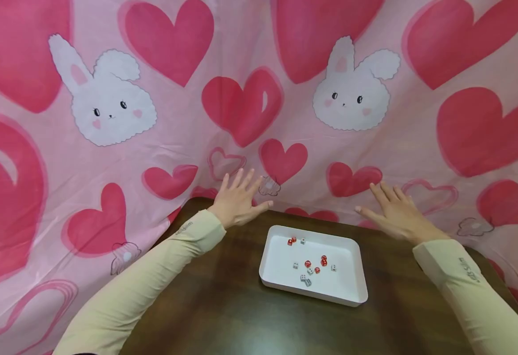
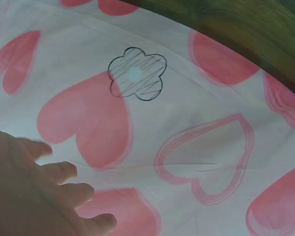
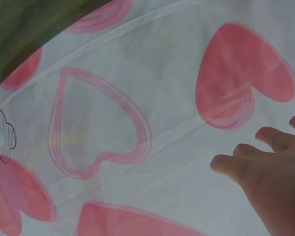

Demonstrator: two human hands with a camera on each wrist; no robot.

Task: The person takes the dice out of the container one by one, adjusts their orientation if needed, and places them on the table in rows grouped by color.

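A white rectangular tray (image 1: 354, 291) lies on the dark wooden table (image 1: 223, 305) and holds several small red and white dice (image 1: 308, 266). My left hand (image 1: 238, 199) is spread flat, fingers straight, at the table's far edge left of the tray, holding nothing. My right hand (image 1: 392, 209) is likewise spread with straight fingers at the far edge right of the tray. In the left wrist view the left hand's fingers (image 2: 64, 189) hover before the pink heart cloth (image 2: 187, 147). The right hand's fingers (image 3: 258, 157) show against the same cloth (image 3: 137, 123) in the right wrist view.
A pink cloth with red hearts and white bunnies (image 1: 108, 98) hangs behind and around the table. The table's rounded far edge (image 1: 196, 201) meets the cloth. Bare dark wood lies in front of the tray.
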